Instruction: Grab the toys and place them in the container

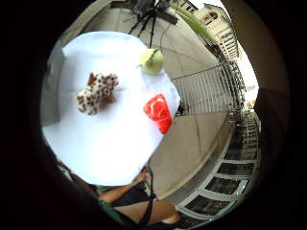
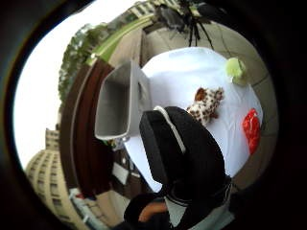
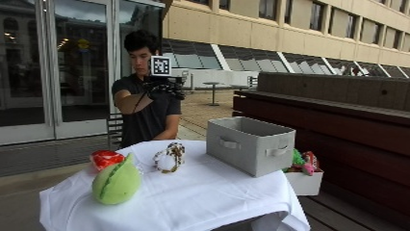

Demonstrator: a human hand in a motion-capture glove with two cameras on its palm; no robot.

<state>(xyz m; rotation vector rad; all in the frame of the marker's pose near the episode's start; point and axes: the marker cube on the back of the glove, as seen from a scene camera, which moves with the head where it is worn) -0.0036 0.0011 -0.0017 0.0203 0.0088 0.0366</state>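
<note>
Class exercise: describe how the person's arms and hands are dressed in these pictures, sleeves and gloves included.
The right hand wears a black glove; the thumb side palm view shows thick black padded fingers with white trim. The person wears a dark short-sleeved shirt, so the forearms are bare. The other hand is not visible.

The scene is outdoors in daylight on a paved terrace, backed by a beige building with rows of sloped windows and, beside it, tall glass doors that mirror the surroundings. A counter under a white tablecloth stands next to a long dark wooden bench, and a small round table stands farther back by a low wall.
</note>
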